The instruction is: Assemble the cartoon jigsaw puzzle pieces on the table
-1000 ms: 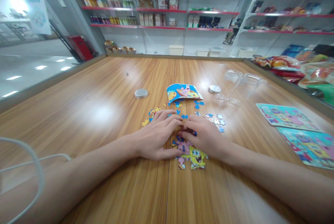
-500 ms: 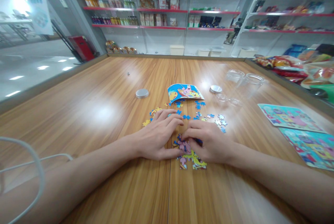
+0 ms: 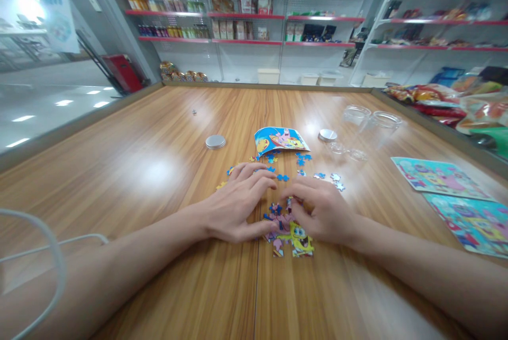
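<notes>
I'm holding my left hand [image 3: 238, 208] loosely spread at the left edge of the part-joined SpongeBob jigsaw [image 3: 300, 239] on the desk [image 3: 222, 292]; my right hand [image 3: 325, 210] is curling over it, whether pinching I cannot tell.

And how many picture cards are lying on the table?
3: a curled card just beyond the loose puzzle pieces, plus a farther card and a nearer card, both at the right. Any stacked underneath would be hidden.
</notes>
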Tool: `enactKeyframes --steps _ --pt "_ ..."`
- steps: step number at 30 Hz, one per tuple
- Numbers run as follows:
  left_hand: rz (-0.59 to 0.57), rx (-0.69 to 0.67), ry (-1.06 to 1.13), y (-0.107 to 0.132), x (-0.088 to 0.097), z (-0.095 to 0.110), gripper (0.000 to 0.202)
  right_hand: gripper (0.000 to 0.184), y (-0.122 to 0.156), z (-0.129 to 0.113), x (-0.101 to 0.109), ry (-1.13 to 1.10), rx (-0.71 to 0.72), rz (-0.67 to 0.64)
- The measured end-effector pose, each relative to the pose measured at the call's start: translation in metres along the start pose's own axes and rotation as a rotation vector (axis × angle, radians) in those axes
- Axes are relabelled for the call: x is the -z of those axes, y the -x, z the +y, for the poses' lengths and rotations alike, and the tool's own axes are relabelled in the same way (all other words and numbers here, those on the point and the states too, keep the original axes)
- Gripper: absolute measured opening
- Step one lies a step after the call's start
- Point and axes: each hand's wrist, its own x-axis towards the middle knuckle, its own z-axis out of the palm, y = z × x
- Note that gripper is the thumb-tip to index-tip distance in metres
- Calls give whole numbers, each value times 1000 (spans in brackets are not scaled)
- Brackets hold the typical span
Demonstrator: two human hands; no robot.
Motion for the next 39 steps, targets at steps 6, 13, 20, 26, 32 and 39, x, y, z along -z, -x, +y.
enactKeyframes --steps 6,13,20,26,32,39 --pt "-11 10 -22 2 3 -6 64 19 -1 0 6 53 -112 18" --pt "-41 3 -47 1 0 -6 63 18 0 -8 5 70 -129 -197" --pt "-66 10 -53 1 0 -5 62 12 -1 -11 4 10 -160 -219" --pt "-62 4 -51 1 0 -5 62 12 -2 -10 3 -10 -206 -222" --pt "-43 -30 -34 -1 0 -5 60 16 -2 -8 1 -42 -204 -196" --pt "-53 -13 -23 -1 0 -5 62 11 -3 -7 -3 -177 -96 -102"
